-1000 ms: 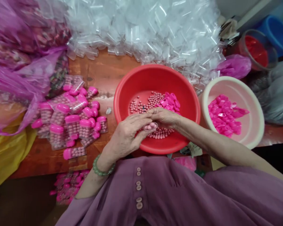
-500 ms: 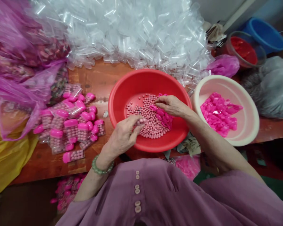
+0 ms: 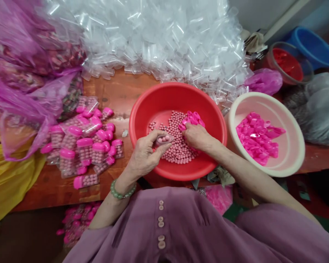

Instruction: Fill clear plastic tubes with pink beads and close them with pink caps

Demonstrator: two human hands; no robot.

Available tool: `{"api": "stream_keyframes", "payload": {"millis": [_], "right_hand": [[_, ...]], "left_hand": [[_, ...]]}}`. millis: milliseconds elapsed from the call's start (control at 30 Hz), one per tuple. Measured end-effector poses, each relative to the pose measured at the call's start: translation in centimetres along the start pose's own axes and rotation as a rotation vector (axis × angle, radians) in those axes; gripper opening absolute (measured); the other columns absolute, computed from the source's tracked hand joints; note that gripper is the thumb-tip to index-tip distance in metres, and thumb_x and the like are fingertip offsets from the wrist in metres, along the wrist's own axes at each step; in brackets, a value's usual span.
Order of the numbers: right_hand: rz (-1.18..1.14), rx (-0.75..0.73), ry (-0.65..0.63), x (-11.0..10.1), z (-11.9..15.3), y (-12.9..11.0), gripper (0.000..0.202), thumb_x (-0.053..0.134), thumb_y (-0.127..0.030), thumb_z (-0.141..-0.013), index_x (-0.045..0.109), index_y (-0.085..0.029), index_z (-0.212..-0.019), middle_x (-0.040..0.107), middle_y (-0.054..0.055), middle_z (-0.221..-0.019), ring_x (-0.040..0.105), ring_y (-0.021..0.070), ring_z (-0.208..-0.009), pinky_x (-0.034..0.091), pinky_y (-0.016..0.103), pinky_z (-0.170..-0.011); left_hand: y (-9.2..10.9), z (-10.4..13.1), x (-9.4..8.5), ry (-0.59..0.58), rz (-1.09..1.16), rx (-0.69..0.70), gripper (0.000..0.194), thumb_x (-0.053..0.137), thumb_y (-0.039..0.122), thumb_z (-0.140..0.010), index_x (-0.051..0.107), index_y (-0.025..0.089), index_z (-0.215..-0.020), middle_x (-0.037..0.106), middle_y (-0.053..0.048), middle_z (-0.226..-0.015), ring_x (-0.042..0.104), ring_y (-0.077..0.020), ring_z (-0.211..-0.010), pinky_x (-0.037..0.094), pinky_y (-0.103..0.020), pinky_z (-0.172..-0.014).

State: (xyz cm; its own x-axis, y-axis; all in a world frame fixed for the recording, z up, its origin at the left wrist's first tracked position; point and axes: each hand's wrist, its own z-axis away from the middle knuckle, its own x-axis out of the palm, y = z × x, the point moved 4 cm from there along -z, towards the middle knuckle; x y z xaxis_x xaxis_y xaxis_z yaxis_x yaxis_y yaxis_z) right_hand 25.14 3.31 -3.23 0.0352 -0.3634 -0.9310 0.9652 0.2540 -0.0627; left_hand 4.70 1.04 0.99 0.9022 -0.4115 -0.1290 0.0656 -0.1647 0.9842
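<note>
Bead ctnr [image 3: 165, 139] in L hand [image 3: 144, 154], R hand [image 3: 198, 137] @ caps [image 3: 193, 117]

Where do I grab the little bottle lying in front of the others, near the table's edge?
Probably pinch its pink cap from the left: the little bottle lies on its side, cap pointing left, with the other bottles behind it.

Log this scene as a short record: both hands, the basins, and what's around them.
Left hand: holds a small clear plastic container with round pink beads inside
Right hand: fingers at bright pink plastic caps
Round red plastic basin: beads and caps
Round cream plastic basin: more caps
Left: bead-filled clear containers with pink caps
Behind red basin: large heap of clear plastic containers
</note>
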Motion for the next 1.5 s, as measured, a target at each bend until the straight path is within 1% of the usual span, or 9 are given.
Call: {"api": "stream_keyframes", "payload": {"millis": [167, 333, 567, 667, 800, 1000, 1167, 1300, 1500], "right_hand": [[0.008, -0.013, -0.025, 0.3, 0.5, -0.8, 0.030, 0.042, -0.006, -0.084, 0.071, -0.012, -0.088, 0.066, 0.024, -0.102, 0.065, 0.0353, -0.093, 0.046, 0.052, -0.082], [-0.006, 0.004, 0.024, -1.2, 2.0, -0.8, 0.023, 0.049, -0.010, -0.087, 0.068, -0.012, -0.097, 0.071, 0.019, -0.091, 0.067, 0.0322, -0.089, 0.049, 0.044, -0.078], [-1.093, -0.026, 0.885, -6.7, 4.7, -0.1, 0.017, 0.072, -0.027, -0.082, 0.067, -0.025, -0.098, 0.073, 0.001, -0.092, 0.067, 0.0137, -0.076, 0.054, 0.028, -0.072], [-1.347, -0.055, 1.082, -7.0, 5.1, -1.2, 0.018, 0.073, -0.026, -0.082, 0.067, -0.028, -0.099, 0.075, -0.001, -0.099, 0.069, 0.0121, -0.080, 0.057, 0.027, -0.075], [-1.357, -0.065, 1.069, -6.1, 5.4, -2.9, 0.021, 0.075, -0.024, -0.081, 0.069, -0.028, -0.101, 0.077, -0.001, -0.098, 0.072, 0.0134, -0.085, 0.060, 0.028, -0.078], [-0.841, -0.148, 1.010, -6.7, 7.0, -3.7, 0.025, 0.074, -0.017, -0.081, 0.072, -0.024, -0.104, 0.077, 0.004, -0.100, 0.073, 0.0186, -0.093, 0.060, 0.037, -0.088], [-0.534, -0.280, 0.901, -6.5, 6.9, -4.5, 0.022, 0.068, -0.014, -0.085, 0.072, -0.023, -0.106, 0.077, 0.006, -0.098, 0.073, 0.0186, -0.091, 0.061, 0.034, -0.085], [-0.530, -0.321, 0.794, -5.1, 6.2, -5.2, 0.022, 0.063, -0.016, -0.089, 0.072, -0.023, -0.108, 0.077, 0.008, -0.101, 0.073, 0.0179, -0.092, 0.061, 0.031, -0.082], [-0.630, -0.222, 0.834, -3.8, 5.8, -5.4, 0.028, 0.066, -0.016, -0.087, 0.071, -0.024, -0.113, 0.078, 0.006, -0.102, 0.074, 0.0189, -0.089, 0.060, 0.032, -0.083]], "left_hand": [[-0.5, -0.2, -0.1, -0.001, 0.099, -0.053, 0.019, 0.064, 0.034, -0.088, 0.064, 0.018, -0.099, 0.071, -0.006, -0.094, 0.066, -0.0156, -0.085, 0.054, -0.030, -0.081], [-0.3, -0.3, -0.2, 0.000, 0.335, -0.141, 0.015, 0.068, 0.028, -0.083, 0.065, 0.017, -0.092, 0.069, -0.004, -0.088, 0.066, -0.0143, -0.083, 0.054, -0.028, -0.080], [-0.2, -0.2, 1.1, -0.031, 0.752, -0.282, 0.024, 0.077, 0.030, -0.077, 0.067, 0.014, -0.092, 0.072, -0.005, -0.088, 0.069, -0.0130, -0.079, 0.056, -0.024, -0.076], [-0.2, -0.2, 1.6, 0.014, 0.816, -0.312, 0.026, 0.080, 0.027, -0.075, 0.069, 0.014, -0.095, 0.071, -0.007, -0.105, 0.071, -0.0170, -0.094, 0.055, -0.030, -0.089], [-0.1, -0.2, 1.8, 0.057, 0.890, -0.292, 0.025, 0.081, 0.027, -0.074, 0.072, 0.016, -0.094, 0.071, -0.005, -0.101, 0.070, -0.0166, -0.097, 0.055, -0.032, -0.094], [-0.7, -0.3, 1.5, 0.096, 0.853, -0.295, 0.023, 0.081, 0.027, -0.074, 0.073, 0.015, -0.092, 0.072, -0.005, -0.097, 0.065, -0.0108, -0.089, 0.053, -0.024, -0.087], [-1.0, -0.8, 1.4, 0.139, 0.794, -0.270, 0.026, 0.081, 0.027, -0.073, 0.073, 0.015, -0.095, 0.072, -0.005, -0.097, 0.064, -0.0098, -0.088, 0.050, -0.022, -0.085], [-1.0, -1.1, 1.5, 0.160, 0.850, -0.292, 0.029, 0.084, 0.029, -0.070, 0.072, 0.015, -0.093, 0.072, -0.005, -0.100, 0.068, -0.0146, -0.095, 0.051, -0.028, -0.092], [-0.9, -1.1, 1.4, 0.183, 0.818, -0.282, 0.028, 0.081, 0.029, -0.073, 0.072, 0.014, -0.094, 0.073, -0.007, -0.099, 0.069, -0.0156, -0.097, 0.051, -0.030, -0.096]]}}
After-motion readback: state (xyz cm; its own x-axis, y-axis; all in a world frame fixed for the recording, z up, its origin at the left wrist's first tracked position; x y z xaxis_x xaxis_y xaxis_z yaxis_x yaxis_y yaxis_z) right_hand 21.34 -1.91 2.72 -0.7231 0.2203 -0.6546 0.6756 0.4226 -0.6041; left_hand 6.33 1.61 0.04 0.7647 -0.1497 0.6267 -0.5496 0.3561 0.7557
